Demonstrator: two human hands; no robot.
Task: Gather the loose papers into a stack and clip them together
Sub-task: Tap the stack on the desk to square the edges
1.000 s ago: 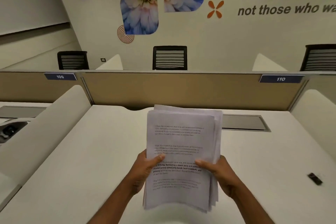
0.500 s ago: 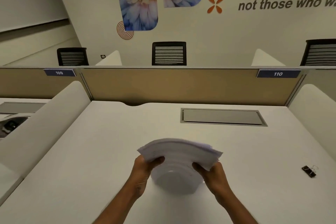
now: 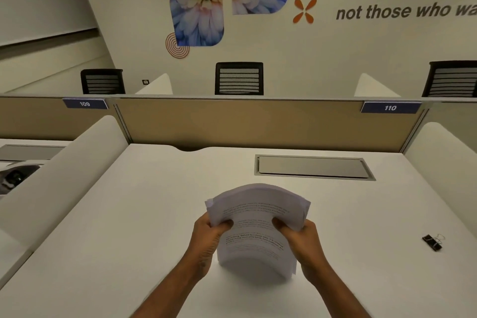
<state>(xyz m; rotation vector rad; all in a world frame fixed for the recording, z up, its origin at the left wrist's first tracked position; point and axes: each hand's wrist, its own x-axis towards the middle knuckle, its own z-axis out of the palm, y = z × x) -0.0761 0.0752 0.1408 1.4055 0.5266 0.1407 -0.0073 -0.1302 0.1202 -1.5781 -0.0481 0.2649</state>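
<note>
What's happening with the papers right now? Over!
Left hand, right hand hold paper stack, bowed, standing on desk. Binder clip lies unused, far right. Nothing blocking.

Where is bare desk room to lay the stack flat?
Bare desk lies left of the left hand up to the white divider, and between the paper stack and the grey hatch. Right of the right hand is free until the binder clip.

One wide-angle camera, worn on the person's head, looked forward and down across the white tabletop [image 3: 116, 227]. It sat close above the left hand [image 3: 206, 236] and right hand [image 3: 307, 240] holding the papers [image 3: 258, 212], and faced the tan partition [image 3: 258, 124] and the wall [image 3: 322, 59] beyond.
</note>
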